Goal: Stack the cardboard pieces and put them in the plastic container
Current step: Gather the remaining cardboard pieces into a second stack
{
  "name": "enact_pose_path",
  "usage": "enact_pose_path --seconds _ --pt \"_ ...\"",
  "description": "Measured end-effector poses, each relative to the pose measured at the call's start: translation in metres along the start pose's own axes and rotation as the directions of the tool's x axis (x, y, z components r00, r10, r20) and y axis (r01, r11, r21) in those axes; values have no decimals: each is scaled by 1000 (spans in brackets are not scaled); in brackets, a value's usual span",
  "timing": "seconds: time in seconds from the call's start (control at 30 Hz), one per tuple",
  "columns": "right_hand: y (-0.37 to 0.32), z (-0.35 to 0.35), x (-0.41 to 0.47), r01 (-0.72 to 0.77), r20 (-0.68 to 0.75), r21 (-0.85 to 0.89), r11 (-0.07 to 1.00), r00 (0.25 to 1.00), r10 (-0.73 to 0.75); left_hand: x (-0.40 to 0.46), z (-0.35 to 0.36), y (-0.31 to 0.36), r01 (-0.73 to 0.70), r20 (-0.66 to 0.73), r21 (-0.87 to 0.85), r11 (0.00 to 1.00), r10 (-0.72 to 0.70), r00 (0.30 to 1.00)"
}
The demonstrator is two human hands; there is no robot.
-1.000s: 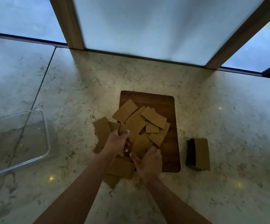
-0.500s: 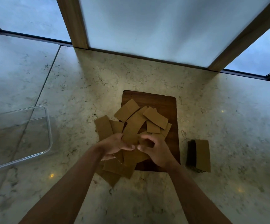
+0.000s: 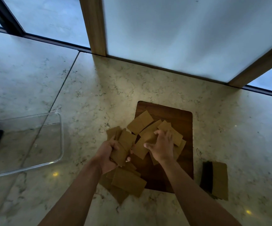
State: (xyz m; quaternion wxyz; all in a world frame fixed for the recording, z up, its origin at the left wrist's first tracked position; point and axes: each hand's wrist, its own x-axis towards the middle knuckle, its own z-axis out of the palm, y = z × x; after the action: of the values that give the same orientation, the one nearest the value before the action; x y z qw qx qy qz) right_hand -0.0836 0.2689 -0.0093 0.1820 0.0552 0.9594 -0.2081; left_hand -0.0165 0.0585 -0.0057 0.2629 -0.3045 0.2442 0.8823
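Head view shows loose cardboard pieces (image 3: pixel 140 122) scattered over a dark wooden board (image 3: pixel 177 115) and spilling off its near left corner onto the table (image 3: pixel 99 88). The left hand (image 3: pixel 109 155) grips a small bundle of pieces (image 3: pixel 124 144), fingers and thumb curled round it, held up on edge, probably so that each new piece can be squared against the others. The right hand (image 3: pixel 162 146) reaches over the pile, fingers curled onto a piece (image 3: pixel 146 141) as if to lift it across to the bundle. The job looks early: most pieces still lie unsorted.

A finished stack (image 3: pixel 219 178) lies on the table just right of the board, apart from it, likely set aside to keep it tidy. The plastic container (image 3: pixel 57 121), clear and with no cardboard visible in it, stands well to the left, near enough to reach.

The table is pale marbled stone with a seam running past the container. Behind it rise frosted panes (image 3: pixel 181 38) between wooden posts (image 3: pixel 93 25), giving a cool bluish light. Small bright reflections dot the stone.
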Motion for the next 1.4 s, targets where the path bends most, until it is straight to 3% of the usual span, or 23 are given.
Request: enact_pose_path --seconds 0.1,0.13,0.2,0.27,0.33,0.37,0.43,0.5,0.57,0.63,0.7,0.77,0.87,0.93,1.0,1.03,1.07,1.1,1.13,1.2,1.27,1.33,1.4 --pt "11 -11 0 -81 -73 417 905 990 122 5 2 9 -153 32 98 983 151 988" --pt "13 -17 0 -120 -85 572 812 975 204 9 5 10 -199 31 143 970 197 980" --pt "14 -24 -2 -118 -60 843 525 949 309 18 16 7 -304 -18 258 917 319 948" --pt "3 -22 -6 -127 31 955 267 942 335 27 29 -1 -341 -87 389 856 403 911" --pt "-19 -12 -14 -257 201 954 156 931 303 31 39 -9 -281 -100 506 816 379 920" --pt "-30 -6 -18 -333 278 923 193 924 262 35 43 -10 -259 -99 574 777 379 920" --pt "-45 6 -24 -374 338 803 464 927 163 40 46 -4 -245 -179 585 773 418 891" --pt "-46 13 -13 -185 161 576 796 981 112 44 44 7 -240 -280 429 871 381 881" --pt "-48 8 9 -24 -127 300 954 990 65 41 38 19 -288 -290 373 882 405 867" --pt "-51 1 34 9 -214 89 996 977 11 36 30 27 -321 -244 400 858 438 865" --pt "-55 0 55 25 -130 -179 983 990 -49 33 23 32 -351 -191 319 880 423 886" --pt "-54 0 67 74 -47 -234 969 995 -88 33 18 35 -368 -144 262 892 413 899" --pt "-41 -8 78 110 -91 80 991 991 -102 31 20 36 -374 -154 263 890 421 894" --pt "-32 -21 79 -9 -185 400 916 979 90 34 24 31 -395 -207 271 878 453 867" --pt "-22 -34 70 -137 -141 706 695 934 327 41 36 20 -376 -230 380 845 480 847" --pt "-24 -35 59 -190 -29 816 546 930 367 43 42 15 -345 -235 451 823 482 844" --pt "-24 -34 45 -237 92 869 434 940 329 46 49 9 -317 -228 491 811 471 852" --pt "-24 -29 32 -292 211 870 398 949 236 51 56 4 -299 -216 481 824 442 871" --pt "-25 -21 17 -330 311 850 411 943 116 56 62 0 -290 -209 434 853 408 889" --pt "-18 -7 -5 -278 351 754 595 937 -6 67 69 -1 -250 -261 375 893 360 896" --pt "3 -6 -6 -115 91 563 818 993 77 74 70 0 -229 -320 327 917 336 886" --pt "28 -17 4 -79 -234 313 947 960 157 73 67 -2 -243 -294 263 934 317 902" --pt "52 -27 19 -170 -209 70 983 961 181 68 64 -3 -234 -226 266 935 297 928"
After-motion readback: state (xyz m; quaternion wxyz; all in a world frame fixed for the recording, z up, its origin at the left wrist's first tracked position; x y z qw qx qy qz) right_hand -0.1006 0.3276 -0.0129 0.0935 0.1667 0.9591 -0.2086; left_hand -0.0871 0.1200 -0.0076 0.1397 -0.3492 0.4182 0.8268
